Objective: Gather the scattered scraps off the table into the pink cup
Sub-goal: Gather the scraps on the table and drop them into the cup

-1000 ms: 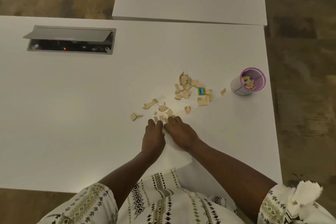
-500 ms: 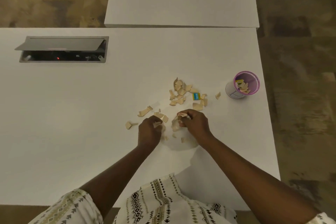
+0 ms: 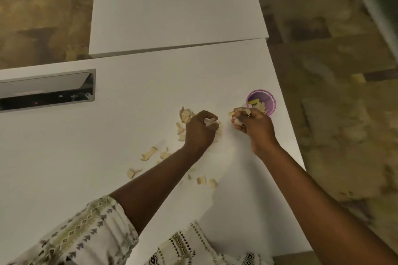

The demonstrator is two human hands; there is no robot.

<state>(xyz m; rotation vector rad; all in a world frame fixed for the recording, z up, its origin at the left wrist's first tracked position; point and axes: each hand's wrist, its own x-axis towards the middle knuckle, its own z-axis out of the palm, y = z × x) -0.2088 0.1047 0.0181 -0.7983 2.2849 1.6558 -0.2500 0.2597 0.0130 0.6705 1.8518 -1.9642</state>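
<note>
The pink cup (image 3: 261, 101) stands near the table's right edge with several tan and yellow scraps inside. My right hand (image 3: 253, 127) is closed around a bunch of tan scraps just left of and below the cup's rim. My left hand (image 3: 200, 129) is curled over the pile of scraps (image 3: 185, 115) in the middle, pinching a piece between thumb and fingers. Loose scraps (image 3: 148, 154) lie scattered on the white table (image 3: 86, 157) beneath my left forearm, and two more scraps (image 3: 206, 181) lie nearer to me.
An open cable box (image 3: 47, 90) with a metal flap is set into the table at the far left. A second white table (image 3: 176, 6) butts against the far side. The table's right edge runs just beyond the cup, with patterned floor (image 3: 344, 114) below.
Both hands have moved away from me and to the right. My right hand has lifted a bunch of scraps and carried it up to the cup; my left hand has reached the far pile.
</note>
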